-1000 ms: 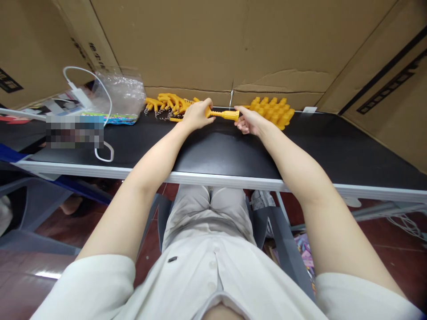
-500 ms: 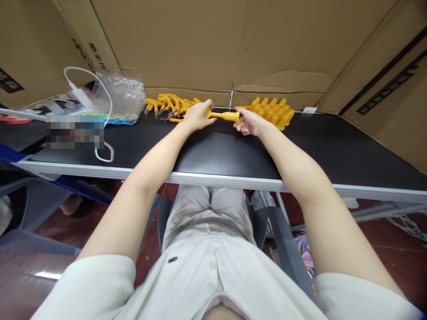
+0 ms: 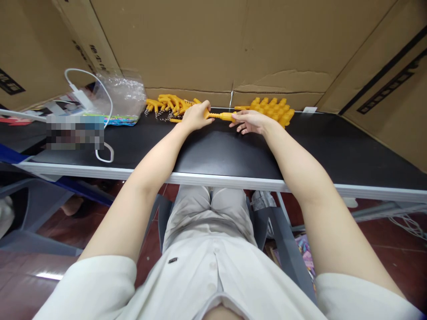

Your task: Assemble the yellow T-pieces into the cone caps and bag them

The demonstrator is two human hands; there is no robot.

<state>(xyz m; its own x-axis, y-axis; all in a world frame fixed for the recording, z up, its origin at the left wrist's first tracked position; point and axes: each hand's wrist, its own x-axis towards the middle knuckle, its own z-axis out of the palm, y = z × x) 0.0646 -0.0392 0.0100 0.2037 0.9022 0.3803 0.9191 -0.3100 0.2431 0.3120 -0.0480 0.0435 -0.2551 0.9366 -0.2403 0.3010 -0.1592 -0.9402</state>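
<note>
A small yellow plastic piece (image 3: 220, 116) lies between my two hands near the far edge of the black table (image 3: 213, 151). My left hand (image 3: 195, 116) is closed round its left end. Over its right end rests my right hand (image 3: 251, 122), thumb and forefinger pinched on it and the other fingers loosely spread. Behind my left hand lies a heap of yellow pieces with metal chains (image 3: 168, 106). A pile of yellow block-shaped pieces (image 3: 271, 110) sits just behind my right hand.
A clear plastic bag (image 3: 120, 92) and a white charger with its cable (image 3: 83, 95) lie at the table's far left. Cardboard sheets (image 3: 233, 44) wall in the back and right side. The table's white front edge (image 3: 213, 180) runs above my lap.
My right hand has slid a little to the left along the yellow piece and now covers more of its right end. My left hand has stayed put.
</note>
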